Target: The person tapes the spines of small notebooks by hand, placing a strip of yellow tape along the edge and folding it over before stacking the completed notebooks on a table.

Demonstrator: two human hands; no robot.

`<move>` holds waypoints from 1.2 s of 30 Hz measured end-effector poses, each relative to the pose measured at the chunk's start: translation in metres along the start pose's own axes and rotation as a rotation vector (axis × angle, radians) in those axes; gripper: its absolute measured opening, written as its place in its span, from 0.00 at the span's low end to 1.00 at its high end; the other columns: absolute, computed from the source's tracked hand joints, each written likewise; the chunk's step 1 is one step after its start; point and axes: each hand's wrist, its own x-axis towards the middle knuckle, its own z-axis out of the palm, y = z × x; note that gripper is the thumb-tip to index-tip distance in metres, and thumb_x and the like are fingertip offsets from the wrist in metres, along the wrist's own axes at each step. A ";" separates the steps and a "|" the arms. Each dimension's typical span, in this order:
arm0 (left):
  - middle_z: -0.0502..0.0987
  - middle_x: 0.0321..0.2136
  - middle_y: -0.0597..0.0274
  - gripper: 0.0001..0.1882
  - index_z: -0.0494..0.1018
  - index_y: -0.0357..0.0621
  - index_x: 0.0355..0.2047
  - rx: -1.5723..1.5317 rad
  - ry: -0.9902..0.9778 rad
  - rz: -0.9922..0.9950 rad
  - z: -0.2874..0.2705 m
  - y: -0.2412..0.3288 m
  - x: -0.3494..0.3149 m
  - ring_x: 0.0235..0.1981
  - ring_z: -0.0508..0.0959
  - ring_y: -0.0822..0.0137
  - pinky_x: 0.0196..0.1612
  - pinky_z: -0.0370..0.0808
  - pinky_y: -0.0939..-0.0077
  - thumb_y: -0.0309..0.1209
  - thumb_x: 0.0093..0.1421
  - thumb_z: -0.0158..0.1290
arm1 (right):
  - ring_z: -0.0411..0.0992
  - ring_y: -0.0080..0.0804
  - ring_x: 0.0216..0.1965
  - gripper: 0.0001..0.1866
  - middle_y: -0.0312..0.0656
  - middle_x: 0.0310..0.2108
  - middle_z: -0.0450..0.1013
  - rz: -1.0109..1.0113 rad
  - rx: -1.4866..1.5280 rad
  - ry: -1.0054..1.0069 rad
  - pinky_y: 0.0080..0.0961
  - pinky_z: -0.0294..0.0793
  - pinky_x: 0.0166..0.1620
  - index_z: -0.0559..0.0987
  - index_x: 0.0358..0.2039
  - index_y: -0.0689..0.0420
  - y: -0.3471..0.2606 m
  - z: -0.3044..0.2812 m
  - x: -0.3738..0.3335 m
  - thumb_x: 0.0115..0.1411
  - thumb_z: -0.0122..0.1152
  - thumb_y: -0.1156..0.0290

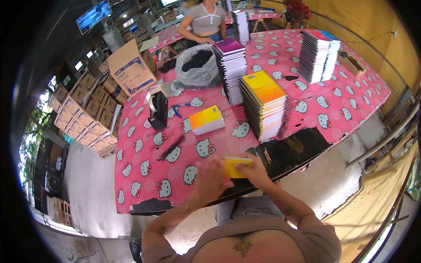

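Observation:
At the table's near edge, my right hand (254,170) grips a yellow notebook (233,168) by its right side. A pale edge runs along its top. At the notebook's left end is my left hand (208,179), its fingers smeared by motion, so their hold is unclear. Beyond them lies a small block of yellow-orange notebooks (207,121) with white page edges. To its right rises a tall stack of spiral notebooks (266,105) with a yellow-orange cover on top. A purple-topped notebook stack (230,65) stands behind that.
A black tape dispenser (158,110) and blue pliers (177,110) lie left of the block. Farther back are a plastic bag (198,72) of black coils and an open carton (131,68). Notebook stacks (316,57) stand far right. Another person (206,19) is across the pink table (147,168).

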 end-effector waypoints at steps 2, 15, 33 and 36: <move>0.60 0.66 0.36 0.41 0.58 0.28 0.66 0.248 0.063 -0.126 -0.028 -0.014 0.048 0.70 0.57 0.39 0.69 0.44 0.31 0.52 0.65 0.48 | 0.74 0.18 0.40 0.12 0.35 0.39 0.78 0.022 0.012 -0.043 0.19 0.76 0.44 0.78 0.47 0.62 0.007 0.007 -0.003 0.64 0.65 0.74; 0.63 0.63 0.34 0.39 0.59 0.29 0.65 -0.111 0.003 0.116 -0.013 0.026 0.019 0.67 0.59 0.36 0.68 0.49 0.32 0.53 0.68 0.46 | 0.73 0.19 0.48 0.24 0.37 0.48 0.77 -0.034 -0.116 -0.035 0.19 0.74 0.51 0.73 0.60 0.61 -0.016 -0.007 0.000 0.63 0.65 0.78; 0.50 0.70 0.29 0.46 0.51 0.23 0.67 -0.057 -0.065 -0.077 -0.004 0.020 0.028 0.73 0.48 0.37 0.70 0.40 0.33 0.57 0.68 0.43 | 0.76 0.21 0.36 0.15 0.44 0.37 0.82 -0.071 -0.280 -0.171 0.25 0.76 0.42 0.83 0.49 0.58 0.040 -0.020 0.019 0.61 0.64 0.75; 0.50 0.70 0.29 0.47 0.51 0.23 0.68 -0.024 -0.082 -0.082 -0.008 0.001 0.055 0.73 0.48 0.37 0.70 0.39 0.32 0.59 0.68 0.41 | 0.76 0.22 0.35 0.14 0.44 0.36 0.82 -0.057 -0.298 -0.166 0.25 0.76 0.41 0.83 0.48 0.59 0.039 -0.016 0.031 0.61 0.64 0.75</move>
